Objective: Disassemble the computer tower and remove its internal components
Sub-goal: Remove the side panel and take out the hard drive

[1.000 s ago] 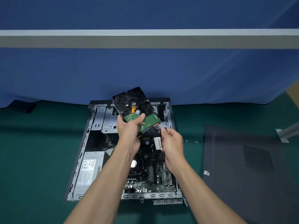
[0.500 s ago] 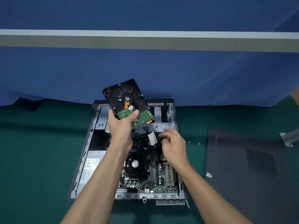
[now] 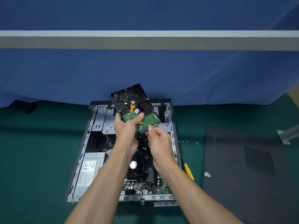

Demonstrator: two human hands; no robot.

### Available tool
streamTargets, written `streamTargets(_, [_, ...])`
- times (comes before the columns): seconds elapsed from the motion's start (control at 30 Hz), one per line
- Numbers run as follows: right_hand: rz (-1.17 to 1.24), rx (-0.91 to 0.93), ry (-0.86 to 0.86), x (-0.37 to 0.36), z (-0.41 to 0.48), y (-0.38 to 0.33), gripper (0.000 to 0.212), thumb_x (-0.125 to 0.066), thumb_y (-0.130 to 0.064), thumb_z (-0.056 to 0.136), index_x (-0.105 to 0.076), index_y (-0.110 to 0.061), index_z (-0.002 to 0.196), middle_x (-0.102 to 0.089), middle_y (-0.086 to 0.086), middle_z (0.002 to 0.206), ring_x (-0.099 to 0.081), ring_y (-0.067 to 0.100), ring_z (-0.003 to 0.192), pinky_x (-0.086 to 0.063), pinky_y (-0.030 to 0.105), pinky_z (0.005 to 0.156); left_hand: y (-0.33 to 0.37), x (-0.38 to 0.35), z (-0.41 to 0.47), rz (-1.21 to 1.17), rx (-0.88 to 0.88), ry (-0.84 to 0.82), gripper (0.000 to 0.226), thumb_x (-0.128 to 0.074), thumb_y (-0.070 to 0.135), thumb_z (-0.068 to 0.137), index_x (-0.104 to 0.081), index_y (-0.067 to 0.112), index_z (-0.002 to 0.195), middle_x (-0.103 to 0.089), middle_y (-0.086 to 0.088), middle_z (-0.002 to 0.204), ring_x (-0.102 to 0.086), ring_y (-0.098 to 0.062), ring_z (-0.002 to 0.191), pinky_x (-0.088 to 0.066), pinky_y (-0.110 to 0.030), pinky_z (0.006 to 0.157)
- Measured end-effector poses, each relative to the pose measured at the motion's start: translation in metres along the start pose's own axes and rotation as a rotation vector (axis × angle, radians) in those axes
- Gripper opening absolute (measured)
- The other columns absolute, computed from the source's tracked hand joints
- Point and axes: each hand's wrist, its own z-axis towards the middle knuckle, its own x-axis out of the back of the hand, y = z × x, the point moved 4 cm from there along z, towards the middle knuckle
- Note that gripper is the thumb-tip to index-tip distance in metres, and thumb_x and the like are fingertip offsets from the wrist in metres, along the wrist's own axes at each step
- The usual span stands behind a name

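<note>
Dim overhead light is cast; shadows are softened; glare is seen on the fan hub (image 3: 133,164); edges are bowed.

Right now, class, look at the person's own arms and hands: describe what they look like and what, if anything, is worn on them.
The left hand and right hand are bare: no gloves, no rings seen. The left forearm and right forearm are bare too, with no sleeve, watch or band in view.
</note>
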Motion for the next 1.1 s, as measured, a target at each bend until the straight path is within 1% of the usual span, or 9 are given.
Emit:
streamTargets(0.2, [0.022, 0.005, -0.216, 0.011, 0.013, -0.008, 0.034, -0.054, -0.03, 0.096, -0.059, -0.017, 0.066, -0.04, -0.014, 0.046, -0.034, 0.002, 0.044, -0.03, 0.018, 0.049, 0.003, -0.003, 0.005, 0.013, 0.039, 0.004, 0.04, -0.075, -0.007, 0.073, -0.054, 0.02, 0.095, -0.07, -0.015, 0.099, -0.07, -0.028, 0.078, -0.059, -0.047, 0.072])
streamTargets(0.3, [0.044, 0.007, -0.289, 0.015, 0.016, -0.009, 0.032, -0.051, -0.029, 0.098, -0.057, -0.014, 0.07, -0.037, -0.014, 0.046, -0.029, 0.003, 0.041, -0.027, 0.016, 0.042, 0.003, -0.007, 0.004, 0.044, 0.006, 0.03, 0.039, -0.076, -0.007, 0.073, -0.054, 0.016, 0.096, -0.069, -0.014, 0.098, -0.068, -0.03, 0.082, -0.057, -0.053, 0.08])
streamTargets(0.5, [0.149, 0.008, -0.215, 0.024, 0.013, -0.001, 0.033, -0.048, -0.029, 0.099, -0.055, -0.019, 0.069, -0.035, -0.014, 0.048, -0.027, 0.006, 0.044, -0.026, 0.02, 0.044, 0.0, -0.021, 0.003, -0.047, 0.02, 0.092, 0.038, -0.074, -0.007, 0.075, -0.054, 0.019, 0.093, -0.068, -0.011, 0.096, -0.068, -0.025, 0.08, -0.059, -0.047, 0.076])
streamTargets(0.63, [-0.177, -0.028, -0.201, 0.024, 0.0, 0.017, 0.033, -0.047, -0.042, 0.097, -0.062, -0.017, 0.08, -0.05, -0.01, 0.056, -0.043, 0.008, 0.049, -0.039, 0.029, 0.054, 0.004, -0.027, 0.009, -0.04, 0.04, 0.083, 0.039, -0.074, -0.005, 0.075, -0.05, 0.022, 0.088, -0.07, -0.015, 0.105, -0.07, -0.029, 0.089, -0.058, -0.046, 0.077])
streamTargets(0.73, [-0.406, -0.045, -0.255, 0.02, -0.005, 0.023, 0.033, -0.044, -0.043, 0.098, -0.064, -0.017, 0.09, -0.057, -0.006, 0.066, -0.041, 0.001, 0.043, -0.032, 0.018, 0.045, 0.001, -0.032, 0.007, 0.082, 0.042, 0.052, 0.041, -0.076, -0.004, 0.073, -0.055, 0.013, 0.104, -0.071, -0.012, 0.105, -0.07, -0.029, 0.094, -0.056, -0.05, 0.085])
streamTargets(0.83, [-0.409, -0.009, -0.068, 0.041, 0.0, 0.012, 0.019, -0.046, -0.03, 0.099, -0.06, -0.019, 0.094, -0.058, -0.008, 0.075, -0.052, 0.005, 0.061, -0.037, 0.021, 0.053, -0.011, -0.04, 0.0, 0.137, 0.057, 0.025, 0.054, -0.077, -0.002, 0.074, -0.053, 0.011, 0.12, -0.072, -0.006, 0.105, -0.07, -0.025, 0.092, -0.053, -0.049, 0.09])
streamTargets(0.97, [-0.247, 0.016, 0.395, 0.103, 0.011, -0.012, 0.01, -0.058, -0.017, 0.093, -0.063, -0.019, 0.101, -0.065, 0.0, 0.103, -0.06, 0.01, 0.089, -0.045, 0.024, 0.081, -0.032, -0.05, -0.007, 0.302, 0.03, -0.041, 0.044, -0.079, 0.001, 0.075, -0.054, 0.016, 0.109, -0.072, -0.006, 0.097, -0.071, -0.026, 0.089, -0.054, -0.05, 0.086])
streamTargets(1.03, [-0.211, 0.048, 0.406, 0.123, 0.017, -0.024, 0.015, -0.058, -0.023, 0.093, -0.062, -0.019, 0.107, -0.063, -0.001, 0.109, -0.059, 0.008, 0.093, -0.046, 0.026, 0.086, -0.042, -0.06, -0.011, 0.411, -0.015, -0.075, 0.04, -0.081, 0.005, 0.074, -0.055, 0.02, 0.101, -0.072, -0.002, 0.092, -0.071, -0.022, 0.086, -0.055, -0.042, 0.081])
streamTargets(1.1, [-0.165, 0.064, 0.277, 0.134, 0.022, -0.031, 0.035, -0.059, -0.038, 0.092, -0.056, -0.021, 0.122, -0.059, -0.007, 0.117, -0.057, 0.005, 0.102, -0.043, 0.024, 0.087, -0.053, -0.075, -0.017, 0.521, -0.074, -0.124, 0.042, -0.083, 0.009, 0.072, -0.056, 0.021, 0.101, -0.071, 0.001, 0.092, -0.07, -0.02, 0.087, -0.056, -0.037, 0.077])
